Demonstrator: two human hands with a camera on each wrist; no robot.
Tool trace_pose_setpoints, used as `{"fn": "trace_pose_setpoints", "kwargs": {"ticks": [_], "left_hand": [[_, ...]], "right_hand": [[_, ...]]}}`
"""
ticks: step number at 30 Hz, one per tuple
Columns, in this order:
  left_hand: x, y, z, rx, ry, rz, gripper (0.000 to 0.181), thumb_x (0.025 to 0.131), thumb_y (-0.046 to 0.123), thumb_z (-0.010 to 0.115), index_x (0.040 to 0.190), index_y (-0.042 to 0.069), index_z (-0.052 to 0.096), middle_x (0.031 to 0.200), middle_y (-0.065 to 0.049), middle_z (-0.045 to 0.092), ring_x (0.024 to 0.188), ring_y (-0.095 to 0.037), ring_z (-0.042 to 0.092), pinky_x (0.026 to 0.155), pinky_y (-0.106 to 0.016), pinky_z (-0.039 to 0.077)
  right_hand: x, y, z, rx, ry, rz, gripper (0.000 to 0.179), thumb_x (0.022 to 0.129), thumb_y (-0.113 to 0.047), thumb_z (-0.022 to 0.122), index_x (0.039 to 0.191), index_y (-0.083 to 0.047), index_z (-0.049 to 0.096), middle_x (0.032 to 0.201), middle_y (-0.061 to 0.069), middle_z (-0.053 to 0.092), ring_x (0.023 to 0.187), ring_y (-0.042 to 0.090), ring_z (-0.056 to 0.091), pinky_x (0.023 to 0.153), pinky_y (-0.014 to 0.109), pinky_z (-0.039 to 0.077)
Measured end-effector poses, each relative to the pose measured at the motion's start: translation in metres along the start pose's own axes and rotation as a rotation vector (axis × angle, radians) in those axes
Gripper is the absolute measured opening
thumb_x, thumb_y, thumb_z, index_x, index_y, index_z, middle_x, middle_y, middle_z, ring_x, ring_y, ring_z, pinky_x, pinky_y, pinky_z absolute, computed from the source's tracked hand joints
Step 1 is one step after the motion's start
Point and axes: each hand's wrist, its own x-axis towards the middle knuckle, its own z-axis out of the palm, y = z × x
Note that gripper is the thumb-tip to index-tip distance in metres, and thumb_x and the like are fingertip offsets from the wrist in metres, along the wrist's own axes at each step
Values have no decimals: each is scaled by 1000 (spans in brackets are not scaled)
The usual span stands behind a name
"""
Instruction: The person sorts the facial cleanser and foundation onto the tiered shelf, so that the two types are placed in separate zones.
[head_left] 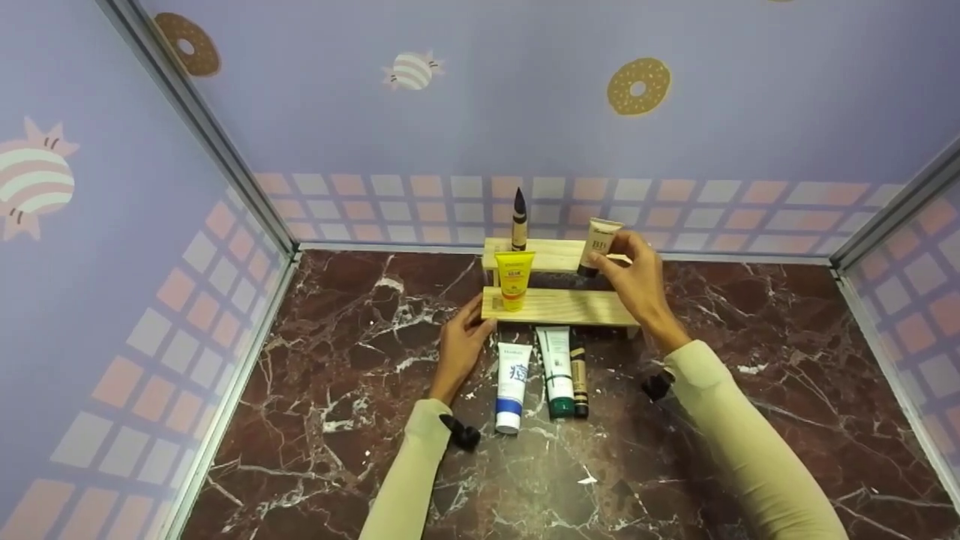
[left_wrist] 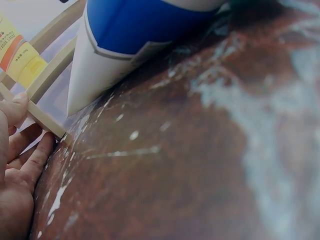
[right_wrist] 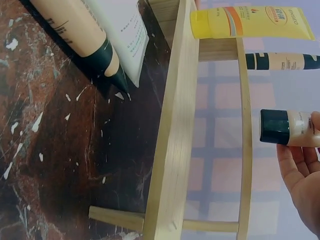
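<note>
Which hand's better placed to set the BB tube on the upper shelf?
Right, I'd say. The right hand pinches the BB tube, cap down, close to the upper shelf. The left hand is lower, at the left end of the lower shelf, holding no tube.

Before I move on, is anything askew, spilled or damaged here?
Nothing plainly stands out. On the wooden rack, the yellow tube and dark-tipped tube stand upright; the right grip holds the BB tube. The white flecks on the tabletop may be just its marble pattern; I can't tell for certain.
</note>
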Motion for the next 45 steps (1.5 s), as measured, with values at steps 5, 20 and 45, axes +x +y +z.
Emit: {"fn": "trace_pose_setpoints", "kwargs": {"ticks": [5, 20, 45], "left_hand": [[-1, -1, 0, 6, -4, -6, 58, 104, 3, 76, 158, -4, 56, 150, -29, 63, 139, -40, 64, 106, -37, 62], [2, 1, -1, -10, -1, -9, 58, 103, 0, 76, 158, -2, 57, 152, -28, 61, 140, -40, 63, 108, -37, 61], [2, -2, -2, 13, 6, 5, 58, 103, 2, 77, 157, -4, 57, 152, -28, 61, 141, -41, 62, 108, -39, 61]], "right_hand": [[3, -1, 10, 52, -22, -7, 35, 96, 6, 81, 126, 14, 64, 116, 28, 70, 109, 33, 71, 81, 22, 65], [19, 1, 29, 47, -38, -55, 31, 96, 9, 80, 122, 14, 65, 115, 25, 69, 117, 34, 71, 103, 32, 63], [11, -21, 36, 22, -63, -65, 36, 99, 13, 73, 133, 19, 60, 126, 37, 66, 124, 48, 67, 111, 55, 58]]}}
